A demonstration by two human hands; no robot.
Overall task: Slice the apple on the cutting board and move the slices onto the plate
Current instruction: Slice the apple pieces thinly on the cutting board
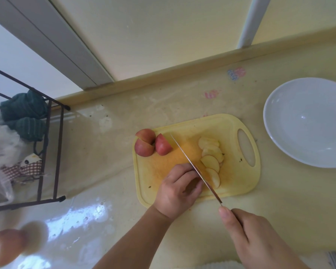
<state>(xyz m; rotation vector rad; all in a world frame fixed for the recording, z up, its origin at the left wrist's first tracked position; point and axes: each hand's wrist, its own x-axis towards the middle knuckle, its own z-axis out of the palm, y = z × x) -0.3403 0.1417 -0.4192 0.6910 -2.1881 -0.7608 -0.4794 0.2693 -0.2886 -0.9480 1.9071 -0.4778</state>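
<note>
A yellow cutting board [239, 183] lies in the middle of the counter. At its far left stand red apple pieces: a cut half [145, 145] and a quarter [163, 145]. Several pale slices [210, 156] lie in a row on the board's right part. My left hand [179, 188] curls its fingers over an apple piece that it hides, right beside the blade. My right hand [254, 239] grips the handle of a knife [194, 166], whose blade runs diagonally across the board between my left hand and the slices. A white plate [279, 133] sits to the right, with nothing on it.
A black wire rack [55, 152] with a green cloth [24, 113] and plastic bags stands at the left. A blurred round object [6, 243] is at the lower left. The wall and window frame [70, 45] run behind the counter.
</note>
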